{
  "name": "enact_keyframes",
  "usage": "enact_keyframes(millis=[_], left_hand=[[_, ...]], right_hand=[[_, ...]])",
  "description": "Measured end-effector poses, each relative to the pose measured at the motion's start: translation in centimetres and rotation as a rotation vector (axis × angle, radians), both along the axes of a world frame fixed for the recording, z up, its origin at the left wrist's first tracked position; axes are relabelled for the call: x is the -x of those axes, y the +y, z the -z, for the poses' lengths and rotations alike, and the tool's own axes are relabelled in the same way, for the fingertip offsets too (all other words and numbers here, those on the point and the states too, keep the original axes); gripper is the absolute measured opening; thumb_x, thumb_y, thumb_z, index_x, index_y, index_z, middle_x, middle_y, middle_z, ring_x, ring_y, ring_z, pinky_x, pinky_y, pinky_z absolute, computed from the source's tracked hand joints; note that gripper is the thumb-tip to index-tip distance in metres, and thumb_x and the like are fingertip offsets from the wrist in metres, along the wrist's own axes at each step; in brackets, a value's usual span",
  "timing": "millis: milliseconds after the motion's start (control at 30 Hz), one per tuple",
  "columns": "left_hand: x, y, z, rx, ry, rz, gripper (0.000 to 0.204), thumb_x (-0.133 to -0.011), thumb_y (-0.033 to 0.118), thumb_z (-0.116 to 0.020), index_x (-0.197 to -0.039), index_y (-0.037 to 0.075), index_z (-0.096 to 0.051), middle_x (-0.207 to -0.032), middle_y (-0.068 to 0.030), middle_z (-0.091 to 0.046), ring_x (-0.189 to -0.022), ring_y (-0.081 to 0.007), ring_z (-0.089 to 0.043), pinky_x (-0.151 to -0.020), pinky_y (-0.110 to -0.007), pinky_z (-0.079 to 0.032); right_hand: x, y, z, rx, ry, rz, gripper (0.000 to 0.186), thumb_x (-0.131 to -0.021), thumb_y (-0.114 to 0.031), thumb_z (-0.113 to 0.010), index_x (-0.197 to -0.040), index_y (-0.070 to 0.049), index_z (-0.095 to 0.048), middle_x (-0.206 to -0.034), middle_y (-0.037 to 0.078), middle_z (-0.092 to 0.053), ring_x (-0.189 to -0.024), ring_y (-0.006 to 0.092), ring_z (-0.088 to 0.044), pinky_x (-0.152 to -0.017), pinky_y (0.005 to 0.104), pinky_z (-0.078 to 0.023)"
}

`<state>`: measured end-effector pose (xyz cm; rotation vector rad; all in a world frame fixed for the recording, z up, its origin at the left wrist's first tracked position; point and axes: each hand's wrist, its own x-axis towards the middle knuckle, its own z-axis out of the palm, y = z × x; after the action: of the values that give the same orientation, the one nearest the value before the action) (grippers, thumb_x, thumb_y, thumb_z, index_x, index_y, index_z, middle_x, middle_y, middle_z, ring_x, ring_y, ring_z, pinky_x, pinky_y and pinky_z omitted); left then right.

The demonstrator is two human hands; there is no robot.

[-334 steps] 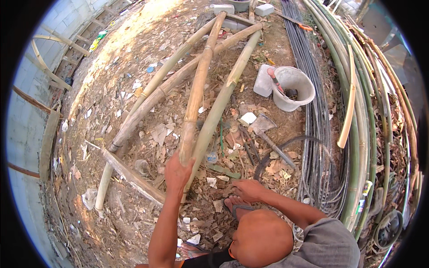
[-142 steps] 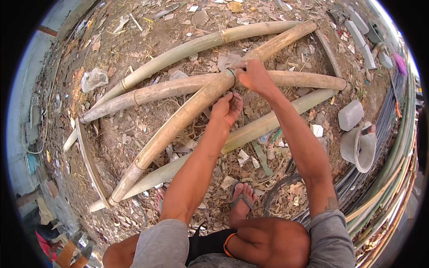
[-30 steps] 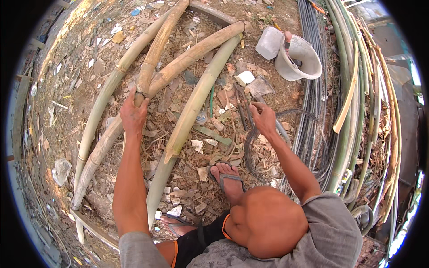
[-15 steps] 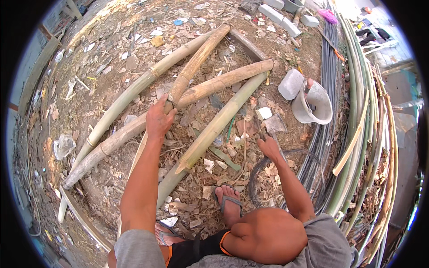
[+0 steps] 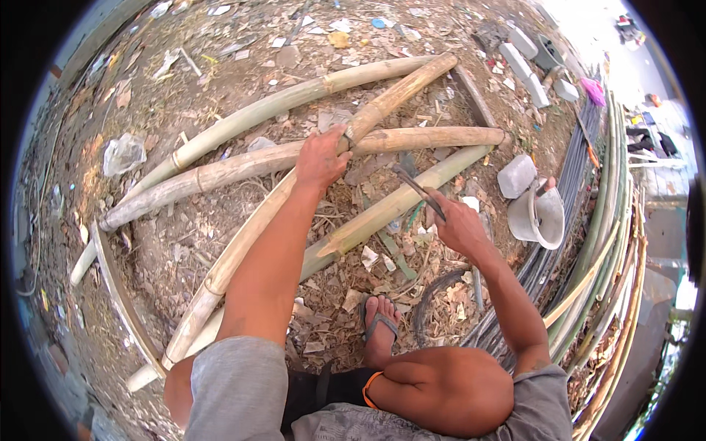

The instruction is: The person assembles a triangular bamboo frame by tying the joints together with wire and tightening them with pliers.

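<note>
Two bamboo poles cross under my left hand (image 5: 322, 160), a diagonal pole (image 5: 397, 95) and a greyish, bent-looking pole (image 5: 228, 167). My left fingers are closed round the diagonal pole at the crossing; a short bit of dark wire (image 5: 347, 137) shows by the fingertips. In my right hand (image 5: 463, 226) is a pair of dark metal pincers (image 5: 418, 188), gripped by the handles. Their head points up and left toward the crossing, above a greenish bamboo pole (image 5: 368, 223), apart from my left hand.
A coil of dark wire (image 5: 428, 303) lies by my right foot. To the right stand a whitish bucket (image 5: 523, 220) and a pale block (image 5: 517, 176). Long steel rods (image 5: 577, 158) and bamboo strips (image 5: 638, 246) line the right side. Another pole (image 5: 294, 99) lies farther off.
My right hand has risen from near the ground beside the wire coil, bringing the pincers up toward the crossing. My left hand stays at the crossing while the view has shifted.
</note>
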<state>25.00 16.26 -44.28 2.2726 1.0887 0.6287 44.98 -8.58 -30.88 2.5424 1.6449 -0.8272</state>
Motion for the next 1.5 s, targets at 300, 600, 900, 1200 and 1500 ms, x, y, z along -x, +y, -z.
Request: enact_keyframes(millis=[300, 600, 900, 1200, 1500], left_hand=[[0.9, 0.7, 1.0, -0.025, -0.023, 0.059, 0.061, -0.089, 0.027, -0.080, -0.145, 0.010, -0.061, -0.145, -0.0142, -0.067, -0.127, -0.0350, -0.066, -0.122, -0.052, -0.041], [0.6, 0.7, 1.7, -0.046, -0.033, 0.079, 0.058, -0.091, 0.025, -0.077, -0.144, 0.008, -0.060, -0.146, -0.0148, -0.066, -0.129, -0.0346, -0.064, -0.122, -0.058, -0.040], [0.7, 0.7, 1.3, -0.026, -0.019, 0.064, 0.060, -0.091, 0.022, -0.077, -0.146, 0.009, -0.059, -0.146, -0.0148, -0.065, -0.131, -0.0355, -0.063, -0.123, -0.058, -0.038], [0.8, 0.7, 0.6, 0.038, 0.036, 0.073, 0.059, -0.091, 0.022, -0.076, -0.146, 0.010, -0.059, -0.145, -0.0127, -0.067, -0.130, -0.0352, -0.064, -0.124, -0.059, -0.037], [0.7, 0.8, 1.4, 0.045, 0.005, 0.075, 0.061, -0.091, 0.020, -0.075, -0.148, 0.011, -0.058, -0.149, -0.0115, -0.064, -0.132, -0.0334, -0.062, -0.125, -0.059, -0.035]], right_hand=[[3.0, 9.0, -0.2, -0.075, -0.421, -0.258, 0.077, -0.090, -0.009, -0.067, -0.162, -0.015, -0.041, -0.133, 0.030, -0.051, -0.115, 0.0535, -0.061, -0.100, 0.0718, -0.047], [4.4, 10.0, 1.4, -0.157, -0.635, -0.310, 0.080, -0.091, -0.006, -0.064, -0.165, -0.012, -0.036, -0.147, 0.033, -0.045, -0.123, 0.0541, -0.057, -0.108, 0.0878, -0.028], [4.3, 10.1, 1.8, -0.063, -0.714, -0.333, 0.073, -0.094, -0.011, -0.067, -0.161, -0.028, -0.045, -0.124, 0.018, -0.057, -0.109, 0.0366, -0.061, -0.090, 0.0678, -0.044], [2.5, 10.7, 2.0, -0.192, -0.828, -0.544, 0.066, -0.095, -0.013, -0.066, -0.158, -0.028, -0.051, -0.110, 0.014, -0.063, -0.105, 0.0359, -0.063, -0.094, 0.0696, -0.045], [-1.5, 15.4, 0.8, 0.228, -0.037, -0.389, 0.051, -0.105, -0.038, -0.065, -0.151, -0.018, -0.056, -0.093, 0.011, -0.072, -0.084, 0.0264, -0.073, -0.076, 0.0448, -0.060]])
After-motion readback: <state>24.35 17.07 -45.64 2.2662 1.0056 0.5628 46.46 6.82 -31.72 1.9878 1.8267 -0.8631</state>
